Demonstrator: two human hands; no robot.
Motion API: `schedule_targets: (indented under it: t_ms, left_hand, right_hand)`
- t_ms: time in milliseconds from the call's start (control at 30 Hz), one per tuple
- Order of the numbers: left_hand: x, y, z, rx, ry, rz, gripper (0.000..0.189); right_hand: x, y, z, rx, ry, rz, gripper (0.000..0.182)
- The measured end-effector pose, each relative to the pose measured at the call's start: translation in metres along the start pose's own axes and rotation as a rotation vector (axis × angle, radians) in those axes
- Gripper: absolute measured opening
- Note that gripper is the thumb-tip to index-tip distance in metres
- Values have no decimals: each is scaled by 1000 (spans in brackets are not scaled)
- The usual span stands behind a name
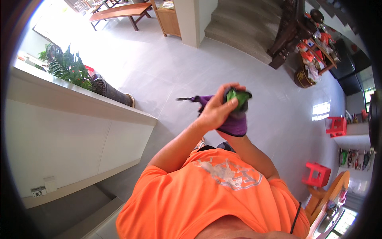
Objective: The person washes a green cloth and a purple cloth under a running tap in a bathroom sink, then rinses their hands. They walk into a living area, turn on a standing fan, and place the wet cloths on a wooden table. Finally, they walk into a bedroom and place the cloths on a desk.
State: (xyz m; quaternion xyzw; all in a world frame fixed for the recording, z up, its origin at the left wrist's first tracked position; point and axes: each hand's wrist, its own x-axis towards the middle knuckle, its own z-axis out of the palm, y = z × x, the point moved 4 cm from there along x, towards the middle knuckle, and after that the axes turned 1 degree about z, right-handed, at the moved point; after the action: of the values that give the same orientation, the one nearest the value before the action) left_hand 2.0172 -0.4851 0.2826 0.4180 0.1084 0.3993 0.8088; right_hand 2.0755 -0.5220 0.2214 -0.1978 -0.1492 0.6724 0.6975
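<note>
My left hand [219, 109] grips a crumpled green bundle [235, 97] with dark edges, thumb across its near side. A purple cloth piece [235, 125] with black edging hangs just below and behind that hand. From its left side a thin black strap [185, 99] sticks out. My right forearm [250, 152] reaches up from the right, and the right hand is hidden behind the purple cloth and my left hand. Whether the fingers there are closed on the cloth does not show. Both hands are held in front of my orange shirt [191, 197], above the grey tiled floor [179, 71].
A white half-wall [74, 125] runs along the left, with a potted plant [71, 68] beyond it. Ahead are a wooden bench [122, 13], a pillar [187, 24] and stairs [238, 33]. Red plastic stools [336, 127] and a wooden table [331, 194] stand at right.
</note>
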Motion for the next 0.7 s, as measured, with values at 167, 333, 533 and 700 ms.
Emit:
schedule_targets:
  t_ms: [167,333,533,700]
  left_hand:
    - [13,20,-48,452,-22,14,31]
    - [49,35,-132,-88,627,-30,26]
    - [123,62,-171,1265,551,341,46]
    - [147,111,-218,2192,433,602,51]
  right_hand:
    - [82,-44,-32,78,-207,113,55]
    - [186,-108,-10,-341,-371,-279,45]
    - [245,-30,71,-2038,-658,-537,60]
    - [290,-26,80,-2068,-971,-793,63]
